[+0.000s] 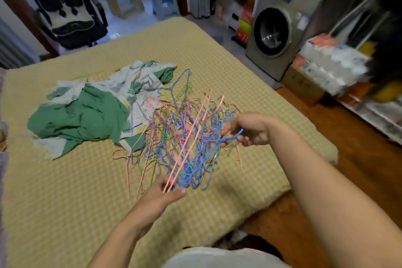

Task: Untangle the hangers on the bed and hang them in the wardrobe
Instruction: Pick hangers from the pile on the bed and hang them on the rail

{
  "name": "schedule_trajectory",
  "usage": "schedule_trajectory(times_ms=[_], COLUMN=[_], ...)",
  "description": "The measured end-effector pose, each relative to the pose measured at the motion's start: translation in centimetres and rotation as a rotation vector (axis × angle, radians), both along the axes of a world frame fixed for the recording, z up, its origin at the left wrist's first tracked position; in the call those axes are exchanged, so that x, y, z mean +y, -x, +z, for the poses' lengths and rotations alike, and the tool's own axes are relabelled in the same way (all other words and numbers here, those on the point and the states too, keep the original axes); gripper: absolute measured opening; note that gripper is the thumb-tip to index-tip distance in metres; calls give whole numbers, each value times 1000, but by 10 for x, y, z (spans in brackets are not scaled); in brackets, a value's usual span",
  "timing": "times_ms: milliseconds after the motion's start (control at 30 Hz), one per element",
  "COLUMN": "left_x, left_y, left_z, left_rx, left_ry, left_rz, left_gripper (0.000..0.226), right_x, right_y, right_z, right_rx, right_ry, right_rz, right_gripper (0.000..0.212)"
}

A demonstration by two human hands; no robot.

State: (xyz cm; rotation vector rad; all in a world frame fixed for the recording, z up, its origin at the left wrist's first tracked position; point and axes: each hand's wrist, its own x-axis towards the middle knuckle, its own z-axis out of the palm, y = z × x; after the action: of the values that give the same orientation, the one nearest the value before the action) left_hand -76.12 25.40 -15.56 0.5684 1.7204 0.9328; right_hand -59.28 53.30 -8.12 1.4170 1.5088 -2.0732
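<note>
Untangling is underway: the left hand (pixel 162 191) pinches pink wire hangers (pixel 191 143), and the right hand (pixel 245 129) grips a blue wire hanger (pixel 231 137) above the yellow checked bed (pixel 65 202). Next, I judge, one hanger needs working free of the tangle.

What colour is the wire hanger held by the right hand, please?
Blue wire hanger, seen in the head view.

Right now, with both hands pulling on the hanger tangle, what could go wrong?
The left hand holds pink hangers that run through the tangle; pulling may tighten it. The right hand grips a blue hanger, which could bend. Loose hooks may snag the green cloth beside them.
</note>
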Motion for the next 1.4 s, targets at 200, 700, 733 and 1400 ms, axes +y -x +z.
schedule_trajectory(times_ms=[200,700,733,1400], left_x=[-24,-75,-81,-225], left_y=[3,-295,-315,-738], left_z=[1,32,32,88], left_rx=[-58,-435,-440,-173], left_ry=[-35,311,312,221], left_rz=[-359,-1154,-1183,-1861], left_gripper=[81,63,67,6], right_x=[-77,-452,-476,-665], right_y=[-74,-390,-382,-608], right_z=[6,21,7,3], right_rx=[-24,52,21,-116], right_ry=[72,-115,-106,-323], right_rz=[-307,-1545,-1561,-2393], right_gripper=[17,55,51,32])
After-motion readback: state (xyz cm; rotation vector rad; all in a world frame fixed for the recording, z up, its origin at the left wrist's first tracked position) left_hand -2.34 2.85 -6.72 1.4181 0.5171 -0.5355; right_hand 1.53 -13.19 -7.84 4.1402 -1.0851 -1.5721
